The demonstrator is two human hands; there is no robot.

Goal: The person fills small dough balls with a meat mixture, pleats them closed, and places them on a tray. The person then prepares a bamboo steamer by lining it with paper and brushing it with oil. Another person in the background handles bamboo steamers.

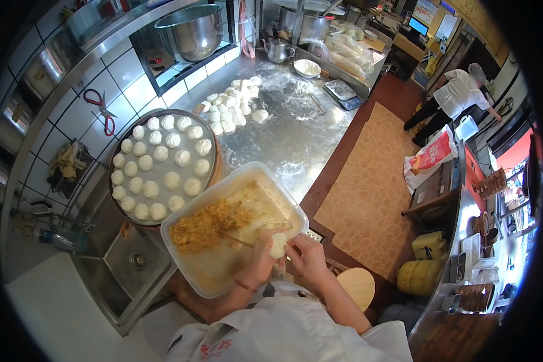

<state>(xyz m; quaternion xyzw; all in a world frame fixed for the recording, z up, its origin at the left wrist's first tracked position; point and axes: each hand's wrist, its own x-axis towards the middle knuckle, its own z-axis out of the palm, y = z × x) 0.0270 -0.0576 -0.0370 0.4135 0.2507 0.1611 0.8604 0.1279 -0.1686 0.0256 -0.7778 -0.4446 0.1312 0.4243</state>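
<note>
Over the near right corner of a translucent plastic tub point(278, 183), my left hand point(261, 259) cups a white bun point(278, 244) of dough. The fingertips of my right hand point(307, 257) pinch the bun's right edge. Orange-brown shredded filling point(212, 221) covers the tub's left part, and a thin stick-like tool point(239, 240) reaches from it to my left hand; its near end is hidden. Beyond the tub, a round steamer tray point(159, 151) carries several pleated buns point(172, 180). Several dough pieces point(228, 103) are clustered on the floured steel worktop point(276, 140), with one flattened piece point(259, 116) beside them.
A steel sink point(135, 267) lies at left below the tray. Red-handled scissors point(102, 111) hang on the tiled wall. At the worktop's far end are a bowl of flour point(307, 68), a scale point(342, 92) and a metal pot point(278, 50). Across the aisle a person point(459, 95) bends over a counter.
</note>
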